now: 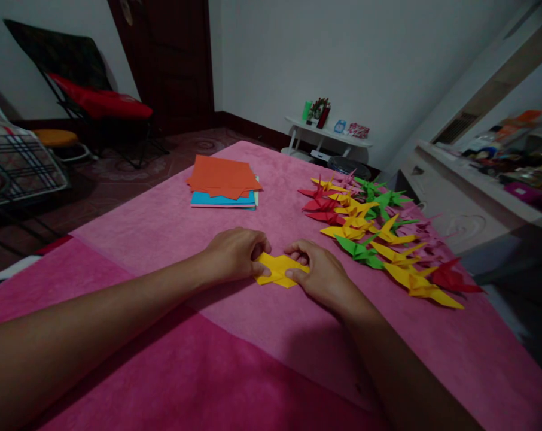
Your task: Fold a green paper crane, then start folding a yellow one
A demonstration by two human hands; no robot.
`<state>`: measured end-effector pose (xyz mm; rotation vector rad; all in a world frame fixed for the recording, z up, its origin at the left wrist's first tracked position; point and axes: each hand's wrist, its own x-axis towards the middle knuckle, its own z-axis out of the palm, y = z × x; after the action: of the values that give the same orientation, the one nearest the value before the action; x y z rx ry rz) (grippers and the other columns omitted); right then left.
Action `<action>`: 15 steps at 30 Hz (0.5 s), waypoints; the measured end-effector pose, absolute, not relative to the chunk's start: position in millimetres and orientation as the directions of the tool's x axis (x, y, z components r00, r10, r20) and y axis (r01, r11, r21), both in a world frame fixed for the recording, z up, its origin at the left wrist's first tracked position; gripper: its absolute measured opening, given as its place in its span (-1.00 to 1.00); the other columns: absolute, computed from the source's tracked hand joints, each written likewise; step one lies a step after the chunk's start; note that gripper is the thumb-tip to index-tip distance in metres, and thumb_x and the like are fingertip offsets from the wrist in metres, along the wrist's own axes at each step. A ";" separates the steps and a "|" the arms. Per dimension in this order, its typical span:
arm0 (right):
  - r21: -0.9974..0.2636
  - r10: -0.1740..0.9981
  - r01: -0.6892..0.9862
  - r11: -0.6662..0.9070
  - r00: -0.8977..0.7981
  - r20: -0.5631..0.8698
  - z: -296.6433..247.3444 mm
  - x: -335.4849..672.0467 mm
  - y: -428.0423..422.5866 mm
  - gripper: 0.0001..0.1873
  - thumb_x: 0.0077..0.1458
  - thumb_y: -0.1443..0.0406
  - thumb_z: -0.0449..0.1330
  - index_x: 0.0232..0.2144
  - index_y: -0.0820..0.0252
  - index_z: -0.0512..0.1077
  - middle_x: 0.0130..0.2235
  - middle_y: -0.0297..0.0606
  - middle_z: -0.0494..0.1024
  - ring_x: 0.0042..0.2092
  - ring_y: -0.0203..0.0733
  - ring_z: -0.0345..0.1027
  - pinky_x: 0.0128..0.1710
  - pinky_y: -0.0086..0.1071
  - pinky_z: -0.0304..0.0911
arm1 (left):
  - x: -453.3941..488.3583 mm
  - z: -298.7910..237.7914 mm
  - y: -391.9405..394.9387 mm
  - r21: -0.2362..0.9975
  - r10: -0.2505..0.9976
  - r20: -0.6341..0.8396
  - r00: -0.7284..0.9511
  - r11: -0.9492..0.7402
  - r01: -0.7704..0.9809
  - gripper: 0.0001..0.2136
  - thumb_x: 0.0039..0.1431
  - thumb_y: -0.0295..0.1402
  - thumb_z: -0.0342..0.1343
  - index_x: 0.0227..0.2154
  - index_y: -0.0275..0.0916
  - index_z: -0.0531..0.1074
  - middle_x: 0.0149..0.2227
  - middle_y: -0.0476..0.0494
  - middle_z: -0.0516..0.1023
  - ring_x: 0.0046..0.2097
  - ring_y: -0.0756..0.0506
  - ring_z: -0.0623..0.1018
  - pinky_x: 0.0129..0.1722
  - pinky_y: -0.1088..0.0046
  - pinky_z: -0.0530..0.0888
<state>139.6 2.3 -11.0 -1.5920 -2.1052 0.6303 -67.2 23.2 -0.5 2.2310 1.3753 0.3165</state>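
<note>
A small folded piece of yellow origami paper [277, 269] is held between my two hands, just over the pink cloth. My left hand [239, 254] pinches its left end, thumb on top and fingers curled behind. On its right end, my right hand [320, 272] grips in the same way, the thumb lying on the folded surface. Creases and angled corners show along the paper's edges. To the right lie rows of folded paper cranes [352, 224] in yellow, red, green and pink. Beyond my left hand rests a stack of square paper sheets [224, 173], orange above blue.
The pink-covered table [154, 227] fills the foreground. Behind it stand a white shelf [329, 130] with small items and a dark door [172, 54]. A folding chair [100, 102] is at the left, a cluttered cabinet [468, 191] at the right.
</note>
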 end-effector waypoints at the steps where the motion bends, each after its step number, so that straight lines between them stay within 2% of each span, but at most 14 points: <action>1: -0.588 0.967 0.776 0.228 -0.252 0.043 -10.2 140.0 3.9 -0.69 -0.16 0.42 0.28 -0.27 0.13 0.45 -0.29 -0.33 0.51 -0.31 -0.27 0.32 -0.33 -0.40 0.18 | -67.6 0.8 24.4 0.516 0.880 -0.075 0.468 -0.368 0.774 -0.69 -0.15 -0.16 0.26 -0.30 -0.15 0.49 -0.45 0.03 0.50 -0.45 0.00 0.39 -0.51 0.49 0.11; 5: -0.566 0.966 0.799 0.204 -0.259 -0.017 -7.9 143.2 8.2 -0.81 -0.18 0.37 0.30 -0.39 0.15 0.47 -0.47 -0.41 0.44 -0.46 -0.32 0.22 -0.49 -0.45 0.04 | -68.7 3.3 24.6 0.490 0.878 -0.102 0.468 -0.365 0.791 -0.74 -0.15 -0.10 0.23 -0.48 -0.18 0.48 -0.53 0.06 0.45 -0.52 0.03 0.33 -0.52 0.48 0.08; 9: -0.581 0.946 0.776 0.245 -0.323 -0.033 -8.1 148.4 8.8 -0.92 -0.15 0.33 0.28 -0.52 0.18 0.43 -0.54 -0.44 0.34 -0.49 -0.35 0.14 -0.53 -0.46 -0.08 | -69.8 0.8 22.3 0.556 0.870 -0.087 0.485 -0.362 0.748 -0.80 -0.11 -0.16 0.20 -0.52 -0.20 0.47 -0.54 0.05 0.45 -0.53 0.04 0.34 -0.53 0.50 0.10; 15: -0.580 0.910 0.754 0.309 -0.412 -0.050 -6.7 152.1 7.3 -0.74 -0.12 0.29 0.24 -0.68 0.22 0.24 -0.62 -0.48 0.15 -0.55 -0.40 -0.02 -0.57 -0.45 -0.18 | -68.3 -10.4 26.1 0.705 0.879 -0.057 0.473 -0.300 0.643 -0.89 -0.08 -0.31 0.14 -0.54 -0.24 0.48 -0.55 0.00 0.47 -0.52 0.03 0.36 -0.53 0.52 0.15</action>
<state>152.1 7.3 -6.7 -1.5056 -2.2930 0.7743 -68.3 26.1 -10.4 2.0482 1.2569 0.4513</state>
